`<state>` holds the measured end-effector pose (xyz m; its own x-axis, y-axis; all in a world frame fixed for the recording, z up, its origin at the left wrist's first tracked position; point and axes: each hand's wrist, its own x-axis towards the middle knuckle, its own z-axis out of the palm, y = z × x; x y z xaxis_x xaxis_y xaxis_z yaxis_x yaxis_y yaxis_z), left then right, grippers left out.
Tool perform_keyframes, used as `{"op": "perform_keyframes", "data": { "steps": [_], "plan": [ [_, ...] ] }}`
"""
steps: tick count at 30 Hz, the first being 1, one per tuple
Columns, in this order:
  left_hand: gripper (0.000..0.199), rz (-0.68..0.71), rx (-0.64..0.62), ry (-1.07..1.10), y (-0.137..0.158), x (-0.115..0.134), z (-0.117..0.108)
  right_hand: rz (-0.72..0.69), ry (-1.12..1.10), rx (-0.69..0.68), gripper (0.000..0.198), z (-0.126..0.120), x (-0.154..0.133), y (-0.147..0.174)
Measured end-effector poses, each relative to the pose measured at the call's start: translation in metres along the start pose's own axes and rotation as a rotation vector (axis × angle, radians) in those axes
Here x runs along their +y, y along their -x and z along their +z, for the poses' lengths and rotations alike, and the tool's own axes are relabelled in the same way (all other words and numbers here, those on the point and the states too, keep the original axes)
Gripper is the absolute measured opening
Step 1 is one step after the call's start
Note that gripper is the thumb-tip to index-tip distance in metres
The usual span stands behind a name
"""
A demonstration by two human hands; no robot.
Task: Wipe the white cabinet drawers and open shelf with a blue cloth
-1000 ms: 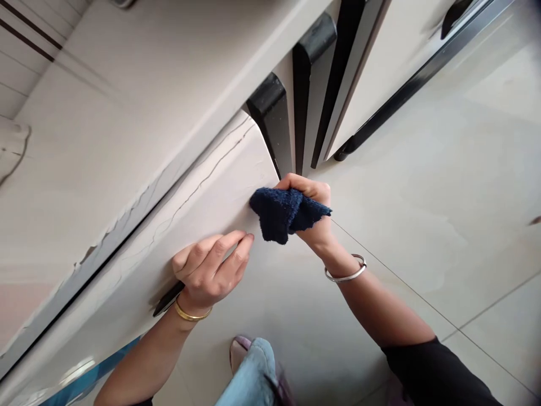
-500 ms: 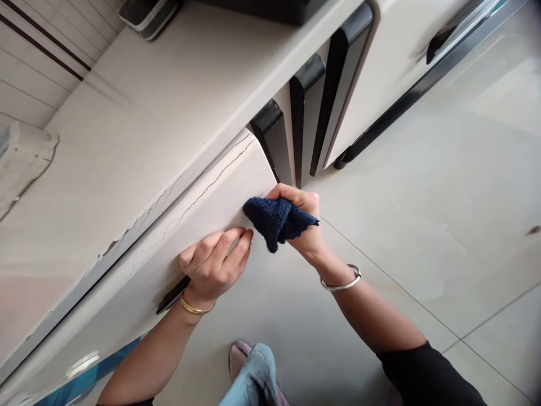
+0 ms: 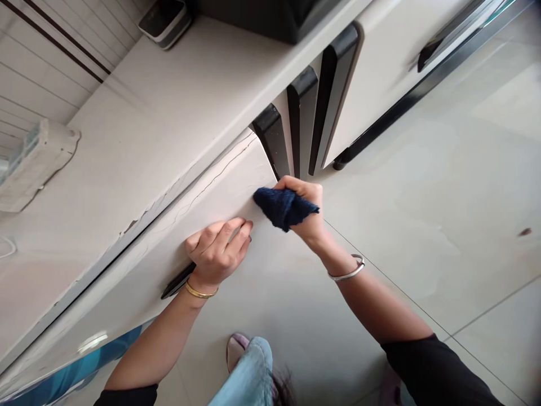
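Observation:
A dark blue cloth [image 3: 282, 207] is bunched in my right hand [image 3: 310, 206], which is closed round it. The cloth lies against the white drawer front [image 3: 211, 208], close to its right edge. To the left, my left hand [image 3: 220, 251] rests on the same front with its fingers stretched out and slightly bent, holding nothing that I can see. Under that wrist is a black handle [image 3: 177, 282], its right end hidden by the hand. Thin dark cracks run along the drawer's upper edge.
Above the drawer is a white countertop [image 3: 169, 101] with a chipped edge. On it are a black box [image 3: 249, 17], a small black-and-white device [image 3: 164, 22] and a power strip [image 3: 46, 152]. Dark vertical panels [image 3: 302, 113] stand right of the drawer. Pale tiles [image 3: 422, 225] cover the floor.
My right hand and the cloth have shifted slightly up and to the right on the drawer front. My left hand stays near the handle. The view has moved a little.

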<state>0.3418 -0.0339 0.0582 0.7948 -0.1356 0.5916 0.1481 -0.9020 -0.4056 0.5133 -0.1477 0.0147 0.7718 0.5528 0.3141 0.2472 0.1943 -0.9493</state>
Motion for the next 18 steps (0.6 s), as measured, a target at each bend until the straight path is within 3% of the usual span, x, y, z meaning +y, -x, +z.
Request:
{"op": "perform_keyframes", "data": {
  "steps": [2, 6, 11, 15, 18],
  "plan": [
    [0.022, -0.009, 0.009, 0.011, -0.0006, 0.0001, 0.0002, -0.033, 0.027, -0.053, 0.008, -0.0022, 0.0011, -0.0005],
    [0.021, 0.003, 0.015, 0.044, -0.0012, -0.0003, 0.0008, -0.04, 0.002, 0.079, 0.01, -0.0047, 0.001, -0.0022],
    [0.021, -0.008, 0.014, 0.047, -0.0003, -0.0006, 0.0006, -0.055, 0.005, -0.104, 0.011, 0.0033, -0.0066, 0.0007],
    [0.022, 0.015, 0.004, 0.03, 0.0001, -0.0005, 0.0001, 0.006, -0.005, 0.081, 0.011, 0.0002, -0.0006, 0.0002],
    [0.024, 0.013, 0.009, 0.004, 0.0002, -0.0004, 0.0004, 0.003, -0.02, 0.056, 0.013, 0.0004, 0.0013, 0.0002]
  ]
}}
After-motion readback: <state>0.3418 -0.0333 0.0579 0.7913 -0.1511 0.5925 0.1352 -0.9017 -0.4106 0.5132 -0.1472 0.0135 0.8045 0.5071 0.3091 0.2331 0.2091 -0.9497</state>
